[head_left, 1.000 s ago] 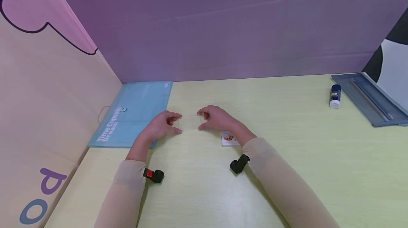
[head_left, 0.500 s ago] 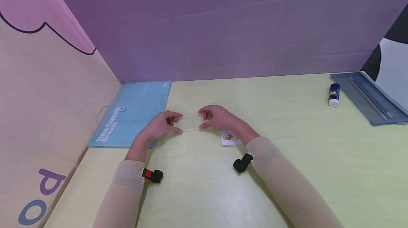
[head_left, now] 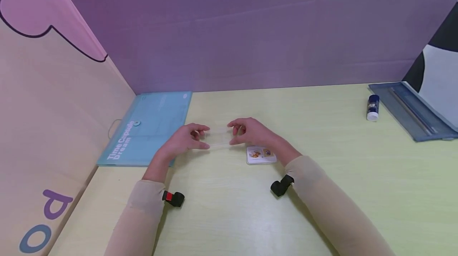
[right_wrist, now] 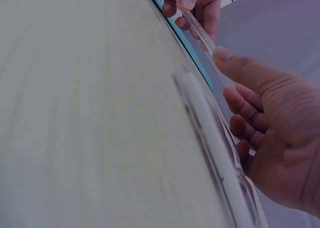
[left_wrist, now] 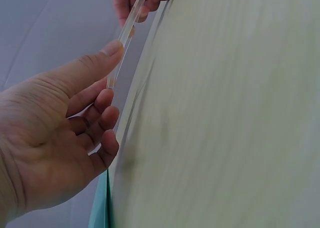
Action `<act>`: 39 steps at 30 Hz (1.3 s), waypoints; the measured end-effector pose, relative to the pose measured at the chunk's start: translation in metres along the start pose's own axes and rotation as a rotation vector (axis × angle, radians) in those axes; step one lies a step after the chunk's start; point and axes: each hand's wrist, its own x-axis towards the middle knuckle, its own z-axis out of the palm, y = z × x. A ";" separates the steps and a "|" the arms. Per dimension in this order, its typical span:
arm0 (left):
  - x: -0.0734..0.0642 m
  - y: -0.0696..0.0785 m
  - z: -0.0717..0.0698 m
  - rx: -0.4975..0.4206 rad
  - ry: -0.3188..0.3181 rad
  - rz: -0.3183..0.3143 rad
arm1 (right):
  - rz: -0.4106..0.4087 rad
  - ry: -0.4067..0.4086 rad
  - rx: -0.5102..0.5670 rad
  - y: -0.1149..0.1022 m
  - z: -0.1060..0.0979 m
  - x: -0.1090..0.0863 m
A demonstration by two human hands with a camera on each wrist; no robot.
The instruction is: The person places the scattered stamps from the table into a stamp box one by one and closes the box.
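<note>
A thin, clear rectangular plastic piece (head_left: 219, 145), shaped like a shallow box lid, is held above the table between both hands. My left hand (head_left: 186, 140) pinches its left end between thumb and fingers. At its right end my right hand (head_left: 252, 132) pinches it the same way. Seen edge-on in the left wrist view, the plastic piece (left_wrist: 130, 25) runs from one thumb to the other. Just below the right hand, a small white card stack (head_left: 261, 155) with food pictures, apparently in a clear case, lies on the table, partly overlapped by the right wrist.
A light blue document folder (head_left: 157, 125) lies at the left, beside the left hand. A dark blue glue stick (head_left: 373, 108) with a white end lies at the far right, next to a grey-blue folder (head_left: 408, 109). A purple wall panel (head_left: 250, 29) closes off the back.
Both hands and the clear plastic piece have shifted slightly to the right. More of the card stack shows from under the right wrist.
</note>
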 end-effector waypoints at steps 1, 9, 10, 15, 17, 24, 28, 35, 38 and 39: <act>0.000 0.001 0.001 0.003 -0.001 0.003 | 0.000 0.001 -0.003 0.001 -0.001 -0.001; 0.002 0.010 0.008 0.015 -0.004 0.039 | 0.000 0.023 -0.017 0.006 -0.008 -0.012; 0.002 0.011 0.009 0.014 -0.003 0.044 | -0.001 0.026 -0.019 0.007 -0.009 -0.014; 0.002 0.017 0.014 0.004 -0.014 0.067 | -0.007 0.035 -0.011 0.010 -0.013 -0.022; 0.001 0.019 0.015 -0.005 -0.022 0.071 | -0.006 0.036 -0.008 0.011 -0.014 -0.025; 0.001 0.024 0.022 -0.009 -0.041 0.084 | 0.009 0.029 -0.016 0.010 -0.019 -0.037; 0.003 0.024 0.026 0.008 -0.047 0.094 | 0.013 0.034 -0.031 0.010 -0.020 -0.043; 0.000 0.034 0.032 0.017 -0.070 0.096 | 0.033 0.034 -0.041 0.009 -0.023 -0.055; -0.001 0.037 0.036 0.023 -0.075 0.100 | 0.031 0.034 -0.043 0.010 -0.024 -0.060; -0.001 0.038 0.037 0.025 -0.075 0.098 | 0.029 0.035 -0.043 0.010 -0.025 -0.062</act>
